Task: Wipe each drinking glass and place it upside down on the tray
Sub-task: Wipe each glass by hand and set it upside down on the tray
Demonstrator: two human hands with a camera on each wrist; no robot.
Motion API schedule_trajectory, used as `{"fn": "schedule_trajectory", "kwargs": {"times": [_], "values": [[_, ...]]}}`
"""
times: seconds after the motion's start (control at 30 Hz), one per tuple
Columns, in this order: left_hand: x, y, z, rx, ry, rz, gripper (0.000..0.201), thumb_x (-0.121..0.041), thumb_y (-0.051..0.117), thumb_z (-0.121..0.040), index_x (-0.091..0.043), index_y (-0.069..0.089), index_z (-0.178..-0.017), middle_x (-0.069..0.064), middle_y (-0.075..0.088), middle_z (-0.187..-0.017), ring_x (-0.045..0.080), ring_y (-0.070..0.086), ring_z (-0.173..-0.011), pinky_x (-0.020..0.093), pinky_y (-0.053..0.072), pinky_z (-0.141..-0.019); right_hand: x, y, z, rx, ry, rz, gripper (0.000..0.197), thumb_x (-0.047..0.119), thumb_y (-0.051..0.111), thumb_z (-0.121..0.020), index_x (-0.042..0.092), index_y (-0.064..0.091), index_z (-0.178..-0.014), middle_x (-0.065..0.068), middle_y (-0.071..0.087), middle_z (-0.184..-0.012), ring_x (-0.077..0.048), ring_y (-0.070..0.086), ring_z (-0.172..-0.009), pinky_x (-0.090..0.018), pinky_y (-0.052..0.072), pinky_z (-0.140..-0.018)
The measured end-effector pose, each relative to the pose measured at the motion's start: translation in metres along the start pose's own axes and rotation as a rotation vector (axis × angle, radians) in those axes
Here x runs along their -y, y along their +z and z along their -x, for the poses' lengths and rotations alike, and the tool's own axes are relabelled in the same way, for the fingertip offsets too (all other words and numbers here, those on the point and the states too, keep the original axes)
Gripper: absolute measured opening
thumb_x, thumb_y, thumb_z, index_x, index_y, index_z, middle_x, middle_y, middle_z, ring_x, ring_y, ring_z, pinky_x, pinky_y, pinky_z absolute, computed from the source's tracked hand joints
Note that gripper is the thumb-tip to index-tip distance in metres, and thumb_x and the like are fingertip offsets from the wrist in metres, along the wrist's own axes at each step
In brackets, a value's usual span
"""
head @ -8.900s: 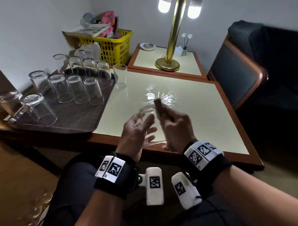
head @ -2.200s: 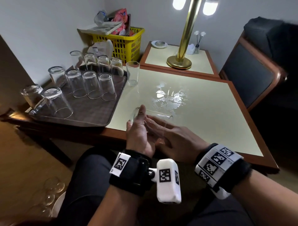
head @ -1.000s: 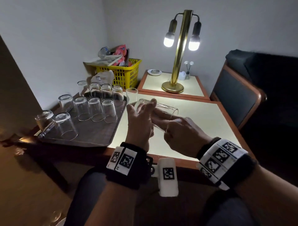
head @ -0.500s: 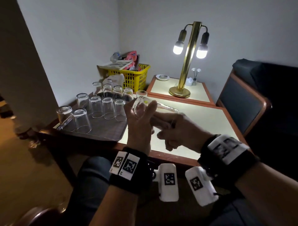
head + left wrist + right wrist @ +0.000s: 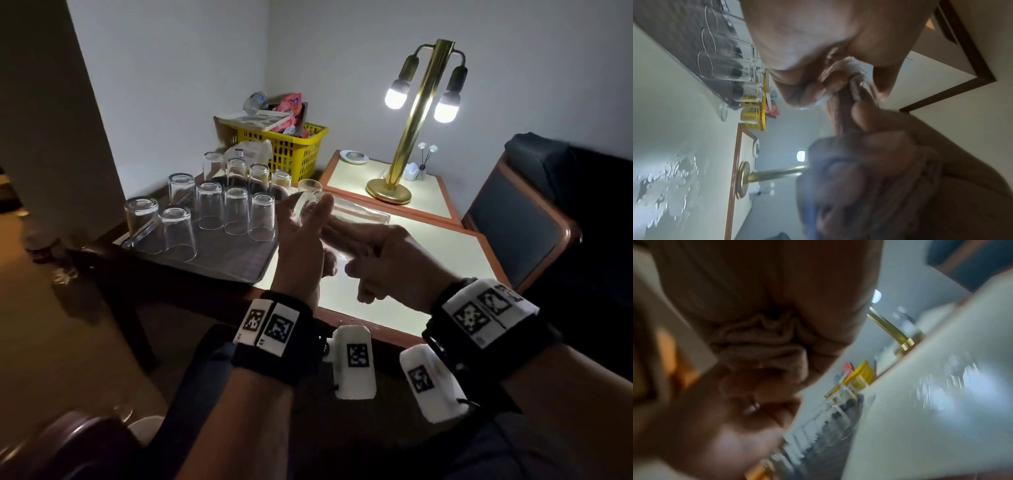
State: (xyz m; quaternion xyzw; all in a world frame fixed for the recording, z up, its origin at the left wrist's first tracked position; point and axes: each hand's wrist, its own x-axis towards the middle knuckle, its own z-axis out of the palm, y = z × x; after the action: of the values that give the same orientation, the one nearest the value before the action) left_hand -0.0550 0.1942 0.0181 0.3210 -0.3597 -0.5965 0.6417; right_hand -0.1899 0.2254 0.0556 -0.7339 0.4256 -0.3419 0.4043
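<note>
Plenty done already: about ten upturned glasses [image 5: 235, 209] stand in rows on the dark tray [image 5: 236, 262] at the left of the tabletop [image 5: 442, 253]. One upright glass [image 5: 309, 186] waits on the tabletop just beside the tray's far corner, so by my reckoning that one is left, plus the one I'm working on.

That drinking glass [image 5: 342, 214] is in the air above the tabletop's near edge, lying on its side, base toward the tray, mouth pointing right. My left hand [image 5: 301, 246] grips it around the base end, fingers curled up behind it. My right hand [image 5: 387, 260] comes in from the mouth side with fingers pushed forward along the glass; the right wrist view shows a bunched beige cloth [image 5: 764, 344] clutched in it. How far the cloth reaches inside, I can't tell. Both wrists hover level, close together.
</note>
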Motion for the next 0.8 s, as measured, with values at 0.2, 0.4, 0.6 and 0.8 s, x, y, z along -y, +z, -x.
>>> {"fn": "schedule_trajectory", "kwargs": {"times": [0.2,0.4,0.6,0.8], "values": [[0.019,0.003,-0.004,-0.01,-0.031,-0.038,0.062,-0.037,0.077,-0.086,-0.028,0.041,-0.136,0.004,0.054,-0.09,0.01,0.048,-0.058,0.025,0.036,-0.047,-0.03,0.001,0.001,-0.025,-0.107,0.459,0.09,-0.016,0.048,-0.081,0.042,0.044,-0.15,0.023,0.046,-0.152,-0.016,0.072,-0.106,-0.038,0.062,-0.08],[0.034,0.012,-0.01,0.009,-0.108,-0.094,0.054,-0.047,0.075,-0.083,-0.025,0.044,-0.122,0.008,0.057,-0.091,0.011,0.047,-0.048,0.026,0.038,-0.045,-0.035,-0.011,0.014,-0.08,0.005,0.249,0.077,-0.015,0.05,-0.088,0.035,0.051,-0.147,0.021,0.064,-0.133,-0.007,0.072,-0.077,-0.033,0.061,-0.062],[0.056,0.019,-0.004,-0.009,-0.102,0.088,0.054,-0.03,0.083,-0.079,-0.017,0.044,-0.115,0.0,0.048,-0.074,0.013,0.044,-0.054,0.026,0.034,-0.047,-0.057,-0.013,0.015,0.012,-0.086,0.433,0.087,-0.016,0.046,-0.081,0.036,0.046,-0.151,0.029,0.051,-0.144,-0.018,0.073,-0.1,-0.047,0.062,-0.077],[0.063,0.017,-0.015,-0.037,-0.231,-0.03,0.055,-0.039,0.077,-0.087,-0.018,0.042,-0.124,0.002,0.052,-0.079,0.01,0.039,-0.046,0.025,0.033,-0.044,-0.067,-0.02,0.01,-0.028,0.025,0.431,0.079,-0.013,0.048,-0.085,0.037,0.052,-0.146,0.025,0.06,-0.136,-0.017,0.074,-0.095,-0.037,0.062,-0.079]]}}
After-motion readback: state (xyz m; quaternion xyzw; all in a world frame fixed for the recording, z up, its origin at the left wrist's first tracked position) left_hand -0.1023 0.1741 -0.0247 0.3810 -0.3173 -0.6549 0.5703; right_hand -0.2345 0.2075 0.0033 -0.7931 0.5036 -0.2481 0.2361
